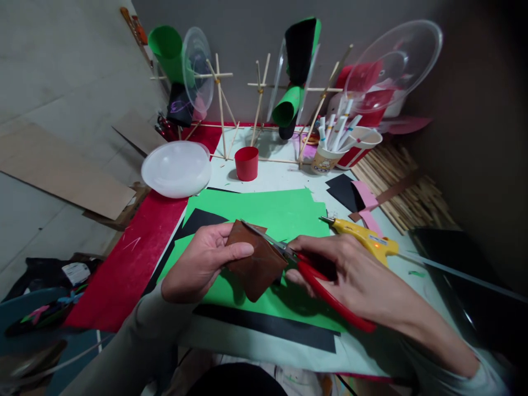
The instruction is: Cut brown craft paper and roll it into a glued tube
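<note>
Between the thumb and fingers of my left hand [202, 258] is a brown piece of sheet material [256, 269], creased and held above the table. My right hand [342, 269] grips a pair of red-handled scissors [317, 283]. Their blades lie along the upper right edge of the brown piece; whether they are cutting through it I cannot tell. Below both hands lie green sheets [264, 206] and black sheets [268, 324], overlapping one another. Just beyond my right hand rests a yellow glue gun [367, 236] with a glue stick in its back.
Behind the sheets stand a small red cup [246, 164], a paper cup [325, 159] of rolled paper tubes and wooden stick frames [220, 104] bearing green and black cones. A white plastic lid [176, 169] is at the left. Wooden sticks [404, 187] are piled at the right.
</note>
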`<state>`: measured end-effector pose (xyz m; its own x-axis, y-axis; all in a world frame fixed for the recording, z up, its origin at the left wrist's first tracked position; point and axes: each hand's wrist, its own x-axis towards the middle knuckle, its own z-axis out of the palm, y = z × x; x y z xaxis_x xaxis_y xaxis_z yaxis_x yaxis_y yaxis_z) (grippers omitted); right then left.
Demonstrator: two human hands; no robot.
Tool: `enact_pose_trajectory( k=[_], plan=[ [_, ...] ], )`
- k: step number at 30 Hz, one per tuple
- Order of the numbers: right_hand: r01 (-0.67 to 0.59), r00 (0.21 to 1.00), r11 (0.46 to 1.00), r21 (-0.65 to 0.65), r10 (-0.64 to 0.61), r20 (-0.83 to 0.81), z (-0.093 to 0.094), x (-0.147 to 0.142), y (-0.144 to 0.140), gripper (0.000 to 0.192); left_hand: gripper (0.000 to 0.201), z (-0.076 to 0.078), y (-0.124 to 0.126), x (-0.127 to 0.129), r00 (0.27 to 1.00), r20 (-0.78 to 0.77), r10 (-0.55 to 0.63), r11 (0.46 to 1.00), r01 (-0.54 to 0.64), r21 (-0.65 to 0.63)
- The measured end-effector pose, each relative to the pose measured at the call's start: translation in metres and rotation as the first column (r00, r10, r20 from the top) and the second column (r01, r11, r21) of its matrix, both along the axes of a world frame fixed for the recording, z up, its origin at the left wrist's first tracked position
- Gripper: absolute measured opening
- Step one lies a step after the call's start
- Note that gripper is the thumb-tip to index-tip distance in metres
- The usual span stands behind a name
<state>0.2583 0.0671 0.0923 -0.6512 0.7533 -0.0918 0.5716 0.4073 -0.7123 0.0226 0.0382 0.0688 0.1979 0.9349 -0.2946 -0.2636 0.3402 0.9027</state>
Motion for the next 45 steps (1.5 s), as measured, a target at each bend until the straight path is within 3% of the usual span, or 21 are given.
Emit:
enact_pose_trajectory(
  k=[7,15,23,28,31,34,38,45],
  plan=[
    [0.004,0.999,0.998,0.057,-0.007,0.046,0.000,-0.001,-0.001,0.036,0.020,0.000,-0.001,0.000,0.999,0.021,-0.043,0.999,0.043,0.026],
    [-0.003,1.000,0.999,0.044,0.002,0.023,-0.001,-0.001,-0.001,0.021,0.024,-0.002,-0.002,0.003,0.998,0.044,-0.041,0.999,0.043,-0.027],
    [-0.028,0.998,0.998,0.049,0.024,0.066,-0.003,-0.003,-0.003,0.023,0.027,-0.002,0.000,0.003,0.997,0.059,-0.059,0.994,0.064,-0.088],
    [-0.057,0.998,0.998,-0.029,0.057,-0.004,-0.001,-0.001,0.000,0.024,0.020,-0.001,0.002,0.005,0.998,0.038,-0.047,0.994,0.051,-0.100],
    [0.079,0.997,0.994,0.072,-0.079,0.001,-0.001,0.006,0.007,0.030,0.019,0.000,0.002,0.005,0.999,0.032,0.008,0.998,-0.006,-0.068],
    [0.188,0.975,0.957,0.219,-0.209,0.080,-0.005,0.009,0.012,0.039,0.019,0.001,0.000,0.005,0.995,0.047,0.091,0.996,-0.091,0.007],
    [0.203,0.934,0.919,0.339,-0.286,0.214,-0.014,0.003,0.011,0.037,0.026,0.004,-0.003,0.002,0.981,0.088,0.171,0.979,-0.179,0.093],
    [0.149,0.910,0.836,0.528,-0.325,0.256,-0.028,-0.008,0.012,0.014,0.039,0.014,-0.007,-0.012,0.967,0.174,0.188,0.980,-0.197,0.034]
  ],
)
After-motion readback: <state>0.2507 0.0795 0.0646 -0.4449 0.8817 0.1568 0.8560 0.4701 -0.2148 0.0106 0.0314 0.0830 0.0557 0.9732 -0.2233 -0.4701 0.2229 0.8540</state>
